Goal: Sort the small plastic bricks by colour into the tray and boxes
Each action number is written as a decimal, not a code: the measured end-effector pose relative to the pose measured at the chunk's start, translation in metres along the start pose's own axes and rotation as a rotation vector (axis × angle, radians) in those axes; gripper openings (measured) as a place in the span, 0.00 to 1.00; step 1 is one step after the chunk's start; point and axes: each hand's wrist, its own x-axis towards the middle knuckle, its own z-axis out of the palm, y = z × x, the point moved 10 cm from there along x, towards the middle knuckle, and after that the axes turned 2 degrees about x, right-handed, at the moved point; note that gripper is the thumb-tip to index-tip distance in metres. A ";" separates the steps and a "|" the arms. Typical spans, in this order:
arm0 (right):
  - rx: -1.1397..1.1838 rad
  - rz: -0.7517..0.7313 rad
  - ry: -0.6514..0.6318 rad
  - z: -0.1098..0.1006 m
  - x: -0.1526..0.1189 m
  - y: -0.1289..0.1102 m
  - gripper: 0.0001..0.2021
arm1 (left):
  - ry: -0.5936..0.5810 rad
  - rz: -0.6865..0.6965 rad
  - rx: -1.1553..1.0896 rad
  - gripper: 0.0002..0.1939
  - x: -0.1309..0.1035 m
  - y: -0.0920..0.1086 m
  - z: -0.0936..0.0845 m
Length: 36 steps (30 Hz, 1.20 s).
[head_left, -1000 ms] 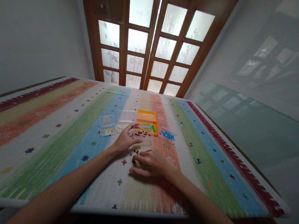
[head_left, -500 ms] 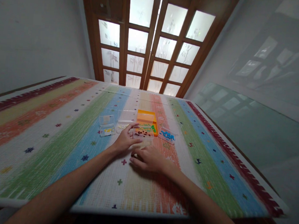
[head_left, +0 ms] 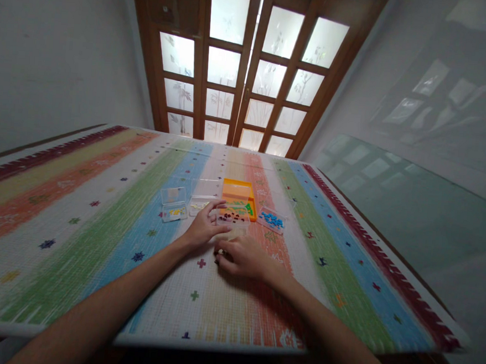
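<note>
My left hand (head_left: 201, 227) rests at the left end of a clear plastic box (head_left: 246, 221), thumb and fingers closed around that end. Several dark brown pieces (head_left: 234, 218) lie inside the box. Closer to me, my right hand (head_left: 244, 257) is curled low over the cloth, its fingertips pinched on something tiny. A whitish bit (head_left: 221, 251) shows between thumb and forefinger, and a dark bit (head_left: 216, 261) is by the thumb tip. The pieces' exact kind is too small to make out, and the palm hides the rest.
Behind the brown pieces stands an orange tray (head_left: 254, 211) with green pieces. A clear box of blue pieces (head_left: 272, 220) sits to the right. On the left are open clear boxes with yellow pieces (head_left: 177, 212) and pale pieces (head_left: 198, 205). A striped cloth (head_left: 111, 222) covers the table.
My right hand has shifted very slightly to the right, and the dark bit by its thumb now shows more clearly. My left hand and the boxes stay in place.
</note>
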 end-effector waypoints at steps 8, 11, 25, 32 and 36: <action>0.024 0.036 0.022 0.006 0.006 0.008 0.07 | -0.004 0.008 0.010 0.36 0.000 0.002 0.000; 0.020 0.058 0.039 0.007 0.007 0.011 0.07 | -0.005 0.010 0.007 0.35 0.001 0.002 0.000; -0.062 0.143 0.087 0.007 0.007 0.020 0.11 | -0.002 0.005 0.011 0.36 0.001 0.001 -0.001; -0.017 0.187 0.077 0.003 0.005 0.024 0.12 | -0.016 0.020 0.005 0.36 0.001 0.001 0.000; -0.021 0.196 0.078 0.004 0.007 0.023 0.11 | -0.007 0.016 -0.009 0.36 0.002 0.000 -0.001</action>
